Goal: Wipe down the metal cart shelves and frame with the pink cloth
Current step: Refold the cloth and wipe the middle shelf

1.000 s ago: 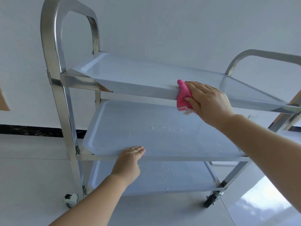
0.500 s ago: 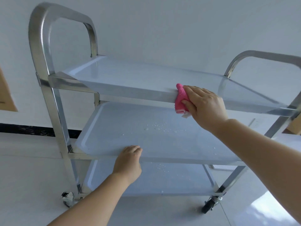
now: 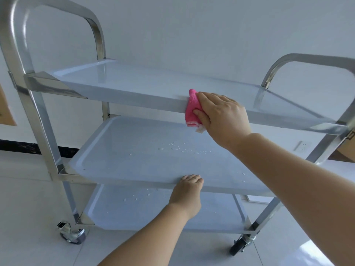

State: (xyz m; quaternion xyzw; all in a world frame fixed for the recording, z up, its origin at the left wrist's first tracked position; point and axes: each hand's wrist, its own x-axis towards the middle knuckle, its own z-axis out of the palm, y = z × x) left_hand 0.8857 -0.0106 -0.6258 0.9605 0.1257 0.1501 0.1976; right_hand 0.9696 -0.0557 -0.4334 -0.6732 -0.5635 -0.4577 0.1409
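Cloth (image 3: 192, 110) on top shelf (image 3: 134, 83) edge (left hand (image 3: 187, 191) on middle shelf (image 3: 134, 156)).

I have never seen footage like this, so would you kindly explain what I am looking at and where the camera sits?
There is no machine here: a person wears the camera on the head, so it looks forward and down at their own arms. In front stands a three-shelf metal cart on wheels. The right hand presses a pink cloth against the top shelf's front edge. The left hand rests on the middle shelf's front edge, holding nothing. Water droplets lie on the middle and bottom shelves.
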